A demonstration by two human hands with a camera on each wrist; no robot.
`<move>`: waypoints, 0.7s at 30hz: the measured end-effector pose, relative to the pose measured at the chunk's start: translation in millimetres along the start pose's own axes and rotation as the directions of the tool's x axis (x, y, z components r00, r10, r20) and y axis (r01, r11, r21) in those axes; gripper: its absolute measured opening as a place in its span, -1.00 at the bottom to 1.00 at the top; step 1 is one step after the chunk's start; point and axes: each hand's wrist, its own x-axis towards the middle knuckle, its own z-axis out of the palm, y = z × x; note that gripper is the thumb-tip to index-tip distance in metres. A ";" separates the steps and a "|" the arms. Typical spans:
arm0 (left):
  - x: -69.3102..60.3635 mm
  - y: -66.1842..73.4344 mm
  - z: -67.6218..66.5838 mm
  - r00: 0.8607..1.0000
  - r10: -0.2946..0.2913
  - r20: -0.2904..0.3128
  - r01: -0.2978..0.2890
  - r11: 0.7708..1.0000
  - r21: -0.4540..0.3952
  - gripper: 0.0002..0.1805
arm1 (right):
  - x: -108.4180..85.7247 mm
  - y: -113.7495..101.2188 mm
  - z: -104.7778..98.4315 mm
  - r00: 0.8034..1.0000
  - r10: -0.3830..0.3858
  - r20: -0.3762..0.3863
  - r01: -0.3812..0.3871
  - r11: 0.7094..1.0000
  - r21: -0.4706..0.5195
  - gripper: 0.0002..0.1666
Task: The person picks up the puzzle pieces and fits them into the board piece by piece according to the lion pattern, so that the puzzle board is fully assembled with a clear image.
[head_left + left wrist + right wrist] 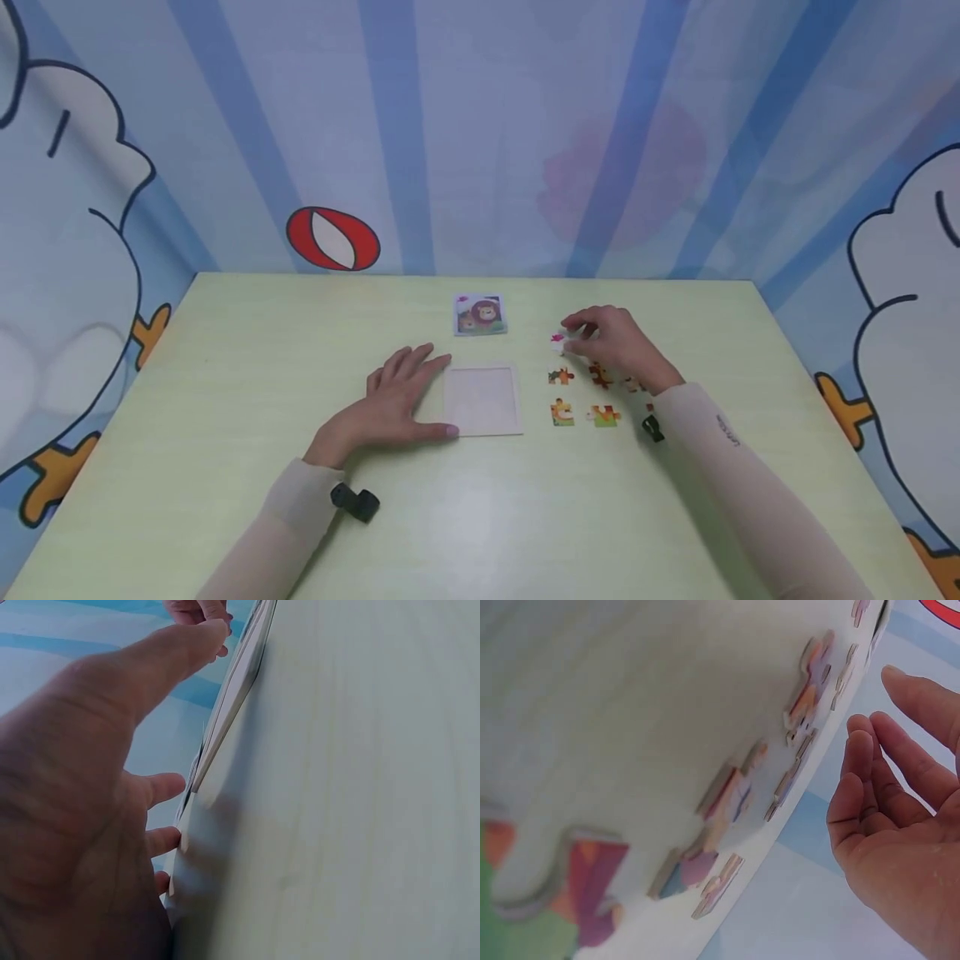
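Note:
My left hand (390,412) is spread beside a shallow white puzzle tray (483,402), its thumb and a fingertip at the tray's left side. In the left wrist view, the left thumb (176,656) stretches toward the tray's edge. Over the puzzle pieces on the right, my right hand (618,343) hovers with thumb and fingers close to a pink-and-white piece (557,339). The right wrist view shows a gap between the thumb (922,697) and the bent fingers, with nothing visible in it. Orange pieces (560,377) lie nearby; some are partly hidden by the right hand and sleeve.
Behind the tray lies a small square lion picture (480,315). More loose pieces (603,416) lie right of the tray on the pale table (262,333). A blue striped curtain (480,142) stands along the table's far edge. Each wrist wears a small black camera (356,502).

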 end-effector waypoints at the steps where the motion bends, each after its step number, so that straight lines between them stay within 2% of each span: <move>1: 0.4 0.3 -0.4 1.000 0.000 0.001 0.000 1.000 0.001 0.17 | 0.6 -0.6 -0.6 1.000 0.003 0.002 -0.003 1.000 -0.006 -0.53; 12: 2.1 2.5 -1.7 1.000 -0.005 0.010 0.005 1.000 0.015 0.17 | 7.2 -1.0 0.0 0.997 0.055 0.051 -0.053 0.998 -0.037 -0.47; 21: -0.3 2.2 -1.6 1.000 0.000 0.011 0.000 1.000 0.013 0.17 | 9.1 -1.6 1.7 0.995 0.056 0.087 -0.052 0.997 -0.049 -0.46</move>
